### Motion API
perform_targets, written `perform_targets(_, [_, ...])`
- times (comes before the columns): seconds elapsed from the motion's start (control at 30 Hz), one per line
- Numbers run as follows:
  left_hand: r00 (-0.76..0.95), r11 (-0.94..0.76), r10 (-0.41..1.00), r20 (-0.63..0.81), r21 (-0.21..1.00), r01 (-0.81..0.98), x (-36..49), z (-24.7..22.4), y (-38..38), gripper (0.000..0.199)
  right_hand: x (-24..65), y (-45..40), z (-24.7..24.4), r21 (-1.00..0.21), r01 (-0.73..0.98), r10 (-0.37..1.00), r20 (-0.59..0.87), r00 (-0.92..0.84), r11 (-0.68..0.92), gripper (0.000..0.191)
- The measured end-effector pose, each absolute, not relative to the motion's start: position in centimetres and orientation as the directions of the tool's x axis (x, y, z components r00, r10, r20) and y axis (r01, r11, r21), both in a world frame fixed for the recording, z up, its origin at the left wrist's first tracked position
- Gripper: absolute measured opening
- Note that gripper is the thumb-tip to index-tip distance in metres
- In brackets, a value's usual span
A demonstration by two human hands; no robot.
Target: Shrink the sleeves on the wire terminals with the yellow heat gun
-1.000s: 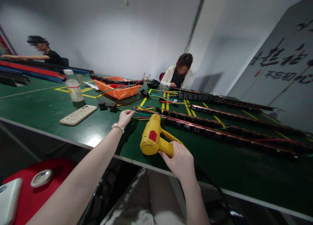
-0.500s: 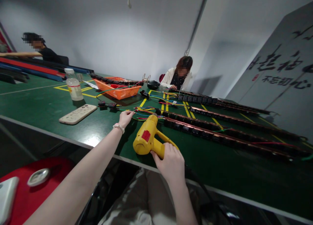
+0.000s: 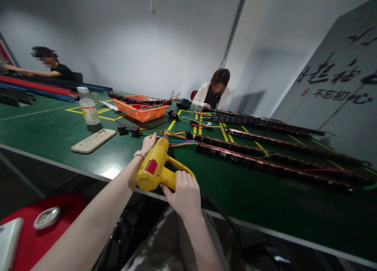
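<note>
My right hand [image 3: 185, 192] is wrapped round the handle of a yellow heat gun [image 3: 153, 165] with a red label. Its nozzle points away from me, at the coloured wires [image 3: 176, 134] on the table. Just left of the nozzle, my left hand [image 3: 149, 143] pinches wires, its fingertips partly hidden by distance and angle. Those wires run to the ends of long black strips with copper-coloured edges [image 3: 235, 154]. Small black connectors [image 3: 129, 129] lie beyond my left hand.
A phone in a beige case [image 3: 94, 141] and a plastic bottle [image 3: 89, 108] stand to the left on the green table [image 3: 53, 129]. Behind is an orange basket [image 3: 147, 113] holding a dark strip. One person [image 3: 213, 92] sits opposite, another [image 3: 55, 65] far left. A red stool [image 3: 67, 204] is below.
My right hand has moved left with the heat gun, bringing its nozzle close to my left hand. The left hand has shifted slightly left, still at the wires.
</note>
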State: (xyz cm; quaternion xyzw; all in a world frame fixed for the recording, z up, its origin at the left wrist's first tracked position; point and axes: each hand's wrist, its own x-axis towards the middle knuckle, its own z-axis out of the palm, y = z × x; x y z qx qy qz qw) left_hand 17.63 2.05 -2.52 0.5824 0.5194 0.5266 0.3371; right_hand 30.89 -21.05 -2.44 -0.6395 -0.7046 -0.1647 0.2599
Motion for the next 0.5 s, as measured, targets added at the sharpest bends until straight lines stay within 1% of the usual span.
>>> perform_targets(0.23, [-0.043,-0.239,0.965,0.26,0.934,0.267,17.5,-2.9,1.7,0.034,32.7,-21.0,-1.9,-0.16,0.97,0.829,0.556,-0.065,0.183,0.037])
perform_targets(0.4, [-0.044,-0.254,0.96,0.276,0.927,0.275,17.6,-3.1,2.1,0.032,34.5,-21.2,-1.5,-0.171,0.972,0.845,0.533,-0.046,0.16,0.037])
perform_targets(0.5, [-0.05,-0.267,0.956,0.289,0.927,0.262,17.6,-3.2,2.5,0.033,35.8,-21.6,-1.4,-0.176,0.974,0.849,0.528,-0.028,0.141,0.036])
